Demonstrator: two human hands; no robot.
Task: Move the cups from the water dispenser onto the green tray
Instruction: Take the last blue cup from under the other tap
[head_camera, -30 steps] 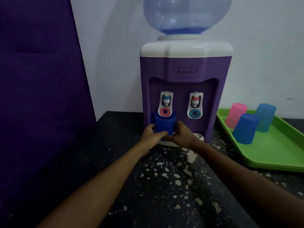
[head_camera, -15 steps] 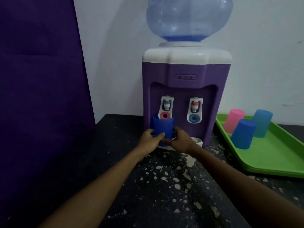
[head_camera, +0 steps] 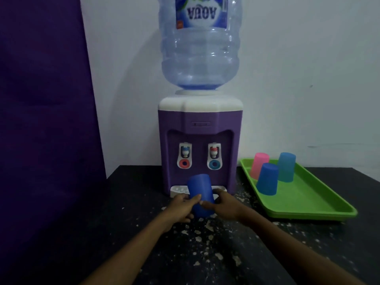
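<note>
Two hands are gripping one dark blue cup (head_camera: 200, 194), which is sitting tilted just in front of the water dispenser (head_camera: 199, 145), its narrower closed end leaning up toward the taps and its lower part down near the white drip tray (head_camera: 178, 189). On the cup's left side the left hand (head_camera: 182, 206) is wrapping its fingers around the wall, and on the right side the right hand (head_camera: 223, 205) is pressing in, thumb across the front. Both forearms are reaching in from the near edge. Over on the right, the green tray (head_camera: 308, 204) is lying on the dark speckled table (head_camera: 123, 233), carrying three upside-down cups: a pink cup (head_camera: 259, 164) farthest back, a light blue cup (head_camera: 286, 166) beside it, and another blue cup (head_camera: 267, 178) nearest. A large water bottle (head_camera: 199, 44) is standing inverted on the dispenser, and a purple panel (head_camera: 45, 120) is filling the left.
</note>
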